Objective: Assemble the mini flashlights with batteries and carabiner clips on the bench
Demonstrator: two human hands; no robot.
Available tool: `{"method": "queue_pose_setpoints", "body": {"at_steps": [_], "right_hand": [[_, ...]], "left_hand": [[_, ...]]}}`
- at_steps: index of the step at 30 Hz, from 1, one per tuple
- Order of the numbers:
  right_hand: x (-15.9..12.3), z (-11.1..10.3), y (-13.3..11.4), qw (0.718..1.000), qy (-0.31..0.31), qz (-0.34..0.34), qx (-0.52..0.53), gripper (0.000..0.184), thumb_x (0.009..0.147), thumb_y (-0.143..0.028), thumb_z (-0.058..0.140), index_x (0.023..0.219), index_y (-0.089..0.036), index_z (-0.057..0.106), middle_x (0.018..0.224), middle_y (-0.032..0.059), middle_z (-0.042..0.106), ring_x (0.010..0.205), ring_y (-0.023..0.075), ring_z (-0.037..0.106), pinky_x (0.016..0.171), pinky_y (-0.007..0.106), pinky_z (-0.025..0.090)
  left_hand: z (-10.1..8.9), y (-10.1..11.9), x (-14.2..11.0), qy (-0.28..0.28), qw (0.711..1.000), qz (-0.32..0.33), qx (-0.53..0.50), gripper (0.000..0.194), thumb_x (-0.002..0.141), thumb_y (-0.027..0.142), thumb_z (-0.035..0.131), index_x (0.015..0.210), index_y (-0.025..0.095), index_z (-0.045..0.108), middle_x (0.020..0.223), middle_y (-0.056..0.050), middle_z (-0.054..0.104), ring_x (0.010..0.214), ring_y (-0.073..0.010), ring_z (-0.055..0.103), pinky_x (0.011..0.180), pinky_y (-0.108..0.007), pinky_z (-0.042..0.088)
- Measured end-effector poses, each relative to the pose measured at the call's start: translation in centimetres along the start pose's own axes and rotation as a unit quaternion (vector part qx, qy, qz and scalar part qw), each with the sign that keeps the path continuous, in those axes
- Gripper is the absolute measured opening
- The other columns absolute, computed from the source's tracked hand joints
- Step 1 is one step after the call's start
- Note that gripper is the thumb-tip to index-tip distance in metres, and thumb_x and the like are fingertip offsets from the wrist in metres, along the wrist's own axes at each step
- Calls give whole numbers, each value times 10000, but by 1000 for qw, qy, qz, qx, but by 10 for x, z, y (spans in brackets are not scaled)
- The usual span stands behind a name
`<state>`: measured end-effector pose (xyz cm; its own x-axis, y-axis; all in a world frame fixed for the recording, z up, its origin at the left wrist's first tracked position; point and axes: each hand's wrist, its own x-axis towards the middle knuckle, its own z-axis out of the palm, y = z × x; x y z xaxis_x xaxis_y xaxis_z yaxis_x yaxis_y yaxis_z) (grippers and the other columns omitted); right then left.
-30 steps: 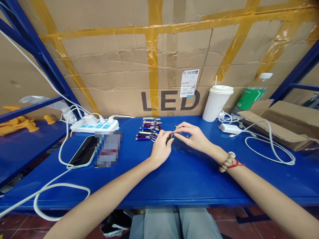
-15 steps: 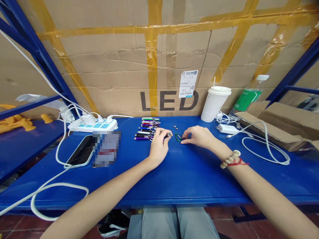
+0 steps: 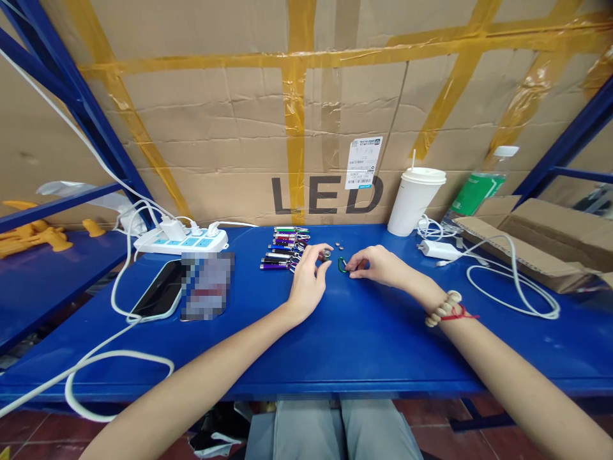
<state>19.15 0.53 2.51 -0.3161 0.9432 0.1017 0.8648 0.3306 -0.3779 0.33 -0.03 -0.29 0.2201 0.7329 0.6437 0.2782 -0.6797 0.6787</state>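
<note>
Clock set on the gap between the hands, twelve toward the big carton (image 3: pixel 239 128), six toward the lap. Left hand (image 3: pixel 305 284), at about eight, was partly open: thumb and forefinger bowed apart, with a small tube (image 3: pixel 327 255) in its hold, round metal end showing between the two fingertips. Could not tell whether the thumb touched it. Right hand (image 3: pixel 378 265), at three, was half curled, thumb and forefinger drawn nearly together at the right edge of a green clip (image 3: pixel 341 264); the clip lay close to the centre. Could not tell whether the fingers gripped it or only rested against it. Two tiny discs (image 3: pixel 338 246) sat near twelve on the blue tabletop (image 3: pixel 373 345), just beyond the clip. Toward ten, close by the left hand, a column of coloured tubes (image 3: pixel 278 247) with metal clips, lying side by side. Farther out: power strip (image 3: pixel 204 244) between nine and ten, phone (image 3: pixel 160 291) just below nine, a pixelated flat item (image 3: pixel 207 287) beside it. Lidded white cup (image 3: pixel 414 201) between one and two; green-labelled bottle (image 3: pixel 479 193) at two, leaning; white charger (image 3: pixel 440 249) near three, short of an open cardboard tray (image 3: pixel 529 246).
</note>
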Motion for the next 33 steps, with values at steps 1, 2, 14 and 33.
{"method": "queue_pose_setpoints", "body": {"at_steps": [1,2,14,33], "right_hand": [[-1,-1,-1,1000,6,12,-27,124,684,-252,682,806,-256,702,832,-21,719,747,160,649,614,237,457],[-2,-1,-2,998,11,24,-53,121,691,-274,678,810,-276,701,848,-32,717,754,163,646,590,236,439],[-4,-2,-10,995,18,42,-87,152,722,-316,643,870,-300,674,850,-58,704,714,131,626,530,205,370],[-2,1,-19,970,200,-11,138,243,771,-375,566,864,-184,685,881,47,703,592,132,597,569,259,466]], "left_hand": [[1,-1,0,-1,1000,-6,-15,262,800,71,514,1021,206,475,918,-21,563,869,-128,565,670,-205,455],[2,-2,-1,-3,1000,-7,-27,288,792,81,531,1036,208,448,904,-17,569,854,-125,574,660,-201,459],[2,2,-2,-41,999,30,6,133,792,115,487,897,196,483,854,-9,564,753,-98,564,596,-165,480],[1,-1,-3,-68,997,-33,-14,230,836,171,494,1052,230,440,870,-3,620,743,-116,615,605,-196,492]]}}
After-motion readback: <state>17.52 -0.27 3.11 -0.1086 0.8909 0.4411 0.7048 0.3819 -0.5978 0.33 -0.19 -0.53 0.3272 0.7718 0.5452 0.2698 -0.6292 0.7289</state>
